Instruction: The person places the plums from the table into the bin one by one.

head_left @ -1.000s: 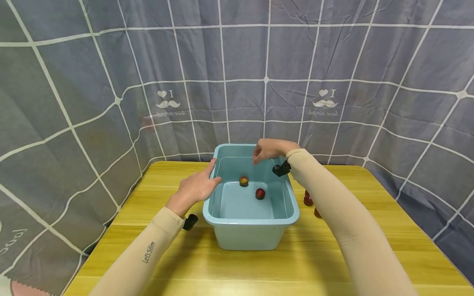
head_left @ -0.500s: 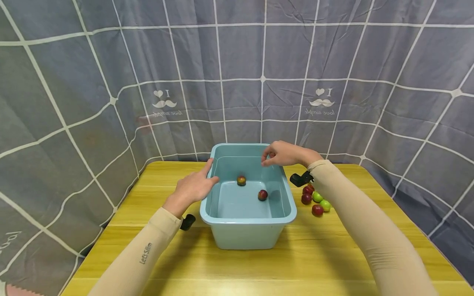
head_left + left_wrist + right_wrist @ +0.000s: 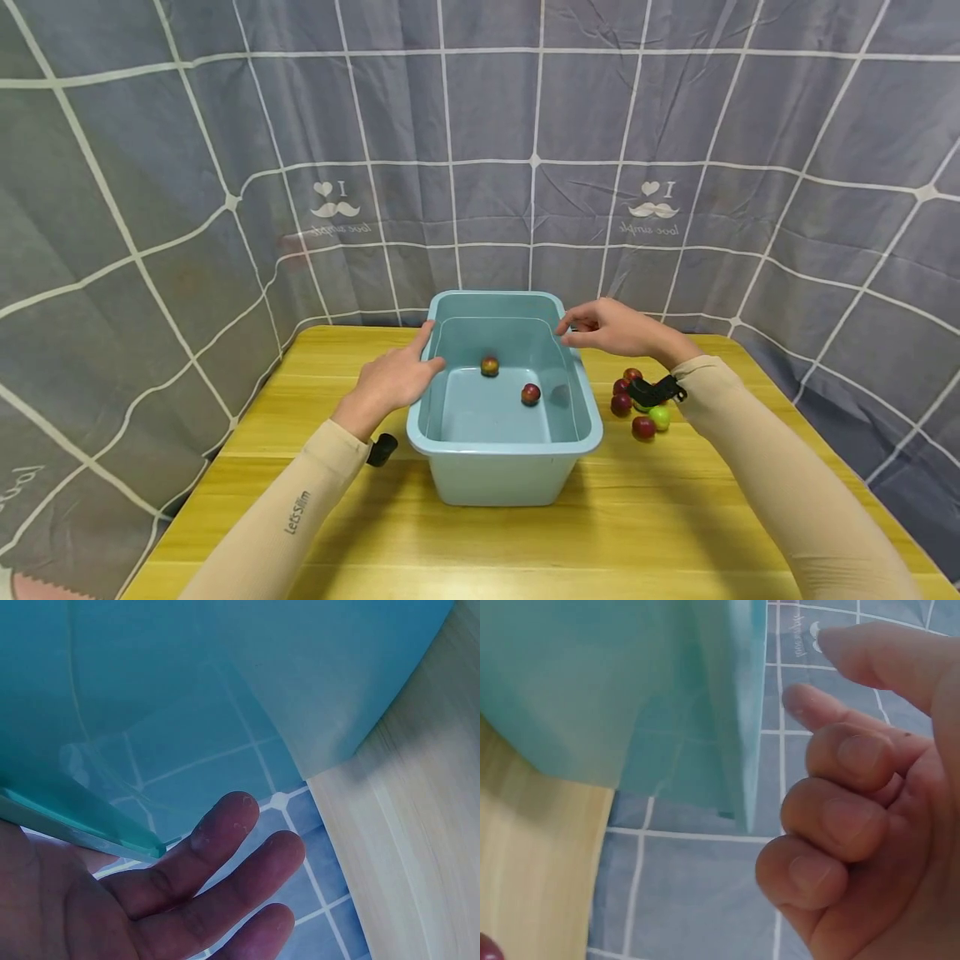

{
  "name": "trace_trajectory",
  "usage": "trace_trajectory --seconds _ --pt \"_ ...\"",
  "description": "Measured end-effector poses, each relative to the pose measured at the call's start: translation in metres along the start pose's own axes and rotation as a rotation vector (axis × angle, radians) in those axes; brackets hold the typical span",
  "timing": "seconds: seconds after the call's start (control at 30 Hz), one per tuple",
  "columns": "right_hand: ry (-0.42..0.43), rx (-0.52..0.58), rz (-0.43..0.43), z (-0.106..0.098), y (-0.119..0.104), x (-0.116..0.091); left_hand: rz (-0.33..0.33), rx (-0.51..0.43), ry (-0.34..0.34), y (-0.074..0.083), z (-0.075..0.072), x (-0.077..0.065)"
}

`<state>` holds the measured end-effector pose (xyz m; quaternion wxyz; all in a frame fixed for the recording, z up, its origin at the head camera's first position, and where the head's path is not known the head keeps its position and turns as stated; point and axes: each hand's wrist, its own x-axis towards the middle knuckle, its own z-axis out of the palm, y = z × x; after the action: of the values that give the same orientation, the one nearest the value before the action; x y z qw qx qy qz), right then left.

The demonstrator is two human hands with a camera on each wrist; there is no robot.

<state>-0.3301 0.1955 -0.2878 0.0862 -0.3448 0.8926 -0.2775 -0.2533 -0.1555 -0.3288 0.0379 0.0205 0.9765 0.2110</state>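
Observation:
A light blue plastic basin stands on the table, with two red plum-like fruits inside, one red and yellow, one darker red. My left hand rests on the basin's left rim, its fingers fairly straight along the outer side and the thumb over the inside. Just beyond the right rim hovers my right hand, with nothing in it; in the right wrist view its thumb and index finger are apart and the other fingers loosely curled. Several dark red fruits and a green one lie right of the basin, partly covered by the wrist camera.
The wooden table runs around the basin on all sides. Behind and beside it hangs a grey curtain with a white grid. A black wrist camera sits on the right wrist, above the loose fruits.
My right hand has moved right from over the basin to beyond its right rim, its fingers loosening. The loose fruits at the right came more into view. My left hand has stayed on the rim.

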Motion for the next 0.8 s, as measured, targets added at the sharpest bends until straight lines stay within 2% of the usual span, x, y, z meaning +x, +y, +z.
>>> trace_trajectory --seconds 0.4,0.8 --pt "0.18 0.152 0.017 0.011 0.024 -0.036 -0.001 0.001 0.003 -0.001 0.0 -0.001" --pt "0.261 0.264 0.046 0.021 0.054 -0.059 -0.008 0.007 0.004 -0.001 0.001 0.0"
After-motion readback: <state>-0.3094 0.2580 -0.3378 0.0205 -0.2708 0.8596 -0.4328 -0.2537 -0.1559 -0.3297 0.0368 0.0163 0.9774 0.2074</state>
